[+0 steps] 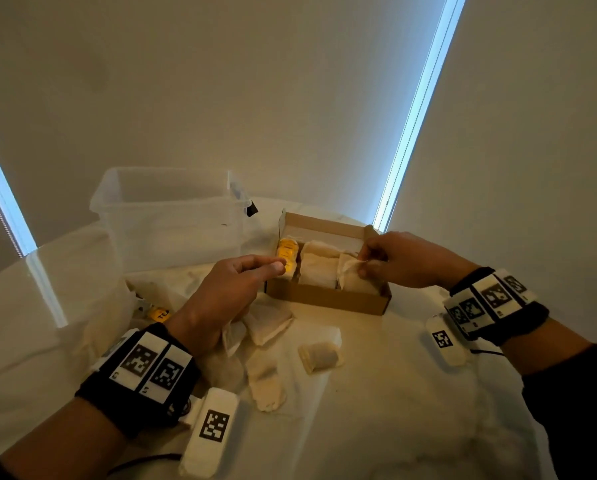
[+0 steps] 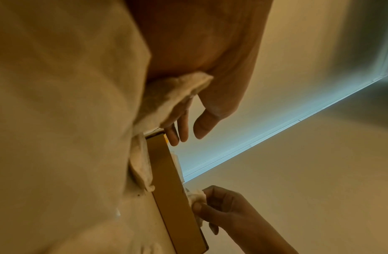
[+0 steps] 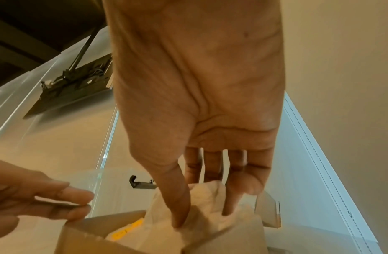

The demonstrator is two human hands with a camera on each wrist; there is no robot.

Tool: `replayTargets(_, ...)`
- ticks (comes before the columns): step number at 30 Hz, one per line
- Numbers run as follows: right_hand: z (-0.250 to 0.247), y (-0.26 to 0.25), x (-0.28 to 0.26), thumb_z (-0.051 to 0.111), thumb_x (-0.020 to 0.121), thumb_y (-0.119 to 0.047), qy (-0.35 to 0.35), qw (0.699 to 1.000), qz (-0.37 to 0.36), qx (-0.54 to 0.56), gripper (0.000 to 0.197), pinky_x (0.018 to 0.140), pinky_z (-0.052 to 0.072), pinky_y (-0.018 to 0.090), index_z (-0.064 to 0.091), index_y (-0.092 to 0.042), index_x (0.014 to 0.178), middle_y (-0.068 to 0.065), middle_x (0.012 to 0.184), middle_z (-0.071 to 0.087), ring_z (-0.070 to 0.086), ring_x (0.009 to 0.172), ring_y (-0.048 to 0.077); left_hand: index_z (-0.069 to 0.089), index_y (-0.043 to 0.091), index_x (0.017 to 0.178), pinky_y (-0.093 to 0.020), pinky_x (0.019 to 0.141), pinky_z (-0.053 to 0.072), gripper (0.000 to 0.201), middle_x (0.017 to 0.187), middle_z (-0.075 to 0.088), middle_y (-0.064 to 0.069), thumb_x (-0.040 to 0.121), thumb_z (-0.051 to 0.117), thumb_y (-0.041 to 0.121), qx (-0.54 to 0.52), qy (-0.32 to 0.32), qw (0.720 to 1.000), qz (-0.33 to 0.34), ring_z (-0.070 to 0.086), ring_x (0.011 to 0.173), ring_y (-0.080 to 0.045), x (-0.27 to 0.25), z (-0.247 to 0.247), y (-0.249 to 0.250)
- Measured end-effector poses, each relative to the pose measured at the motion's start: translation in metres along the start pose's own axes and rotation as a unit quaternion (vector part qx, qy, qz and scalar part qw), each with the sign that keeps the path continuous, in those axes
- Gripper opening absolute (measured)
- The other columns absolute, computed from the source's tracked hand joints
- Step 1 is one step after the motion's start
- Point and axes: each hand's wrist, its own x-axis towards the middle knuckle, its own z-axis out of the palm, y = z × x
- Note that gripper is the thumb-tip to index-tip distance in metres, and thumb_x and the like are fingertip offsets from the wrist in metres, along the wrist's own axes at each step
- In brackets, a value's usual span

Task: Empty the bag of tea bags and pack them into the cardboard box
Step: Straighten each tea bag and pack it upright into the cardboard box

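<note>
The open cardboard box (image 1: 328, 299) sits mid-table with tea bags standing in it and yellow tags (image 1: 287, 252) at its left end. My right hand (image 1: 364, 265) pinches a tea bag (image 1: 350, 271) at the box's right end; in the right wrist view the thumb and fingers (image 3: 182, 206) press into that tea bag (image 3: 208, 192). My left hand (image 1: 278, 265) hovers at the box's front left corner. Its index finger and thumb are stretched out, while its lower fingers clamp a tea bag (image 2: 173, 96) against the palm.
Loose tea bags (image 1: 321, 355) lie on the white cloth in front of the box. A crumpled clear bag (image 1: 117, 306) with a yellow tag (image 1: 160, 315) lies at the left. A clear plastic tub (image 1: 172, 216) stands behind it, left of the box.
</note>
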Motion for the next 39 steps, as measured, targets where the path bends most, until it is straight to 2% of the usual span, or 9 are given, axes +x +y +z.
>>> replayTargets(5,0.003,-0.001,0.01,0.082,0.092,-0.035,0.053,0.999,0.002,-0.001,0.025,0.088,0.052,0.03,0.071,-0.029,0.114,-0.01,0.108,0.068,0.062,0.101,0.012,0.082,0.028,0.115,-0.021,0.04,0.023,0.021,0.082,0.045,-0.013,0.1,0.071,0.038,0.007,-0.01,1.0,-0.006,0.024,0.047,-0.011,-0.001,-0.001,0.0)
replayTargets(9,-0.005,-0.012,-0.003,0.088,0.086,-0.03,0.139,0.99,-0.029,0.01,0.021,0.078,0.053,0.025,0.073,-0.029,0.101,-0.011,0.094,0.068,0.064,0.089,0.01,0.083,0.027,0.113,-0.022,0.04,0.021,0.021,0.069,0.038,-0.01,0.1,0.071,0.038,0.011,-0.011,1.0,-0.007,0.022,0.047,-0.012,-0.002,0.0,0.0)
replayTargets(14,0.001,-0.025,-0.01,0.08,0.094,-0.029,-0.006,1.0,-0.012,-0.024,0.017,0.078,0.052,0.022,0.079,-0.032,0.111,-0.018,0.102,0.066,0.064,0.097,0.007,0.083,0.028,0.115,-0.019,0.039,0.026,0.024,0.076,0.037,-0.014,0.1,0.07,0.042,0.025,-0.017,0.999,-0.012,0.022,0.049,-0.013,-0.002,0.001,0.0)
replayTargets(19,0.012,-0.023,0.0,0.073,0.1,-0.026,-0.015,0.998,0.001,-0.066,0.026,0.082,0.058,0.027,0.077,-0.027,0.125,-0.006,0.117,0.07,0.066,0.1,0.016,0.083,0.028,0.115,-0.018,0.039,0.026,0.025,0.079,0.038,-0.014,0.101,0.069,0.043,0.032,-0.013,0.999,-0.015,0.022,0.049,-0.013,-0.004,0.0,0.001)
replayTargets(24,0.005,-0.048,0.001,0.067,0.103,-0.028,-0.029,0.994,-0.015,-0.103,0.023,0.072,0.051,0.02,0.079,-0.023,0.122,-0.002,0.115,0.075,0.066,0.095,0.013,0.081,0.027,0.113,-0.023,0.045,0.024,0.041,0.107,0.08,0.009,0.107,0.052,0.055,-0.021,0.016,0.999,-0.028,0.027,0.051,-0.01,-0.004,0.002,0.006)
replayTargets(28,-0.005,-0.106,-0.009,0.068,0.1,-0.048,0.054,0.993,-0.09,0.044,0.023,0.09,0.059,0.033,0.076,-0.03,0.11,-0.012,0.104,0.075,0.068,0.094,0.006,0.076,0.014,0.114,-0.025,0.044,0.026,0.063,0.115,0.079,-0.001,0.108,0.038,0.064,-0.176,0.077,0.98,-0.053,0.034,0.048,-0.01,0.0,0.001,0.009)
replayTargets(33,0.022,-0.168,-0.024,0.06,0.091,-0.076,-0.083,0.978,-0.16,0.107,0.05,0.081,0.062,0.03,0.074,-0.029,0.101,-0.01,0.086,0.079,0.073,0.077,0.005,0.079,0.008,0.1,-0.038,0.067,0.043,0.072,0.114,0.078,-0.01,0.102,0.043,0.071,-0.283,0.146,0.946,-0.062,0.056,0.077,-0.032,0.006,-0.009,0.007)
replayTargets(36,0.032,-0.163,-0.021,0.069,0.095,-0.061,-0.106,0.964,-0.185,0.157,0.035,0.086,0.063,0.033,0.075,-0.028,0.105,-0.012,0.093,0.079,0.075,0.082,0.004,0.075,0.005,0.102,-0.031,0.055,0.03,0.072,0.109,0.072,-0.01,0.103,0.041,0.07,-0.328,0.142,0.932,-0.06,0.039,0.05,-0.015,0.003,-0.01,0.008)
replayTargets(39,0.041,-0.155,-0.018,0.075,0.098,-0.04,-0.11,0.947,-0.211,0.214,0.018,0.091,0.063,0.032,0.075,-0.026,0.11,-0.01,0.101,0.078,0.075,0.088,0.003,0.072,0.005,0.109,-0.03,0.055,0.03,0.072,0.108,0.07,-0.009,0.102,0.043,0.07,-0.356,0.133,0.923,-0.052,0.04,0.047,-0.013,0.001,-0.008,0.008)
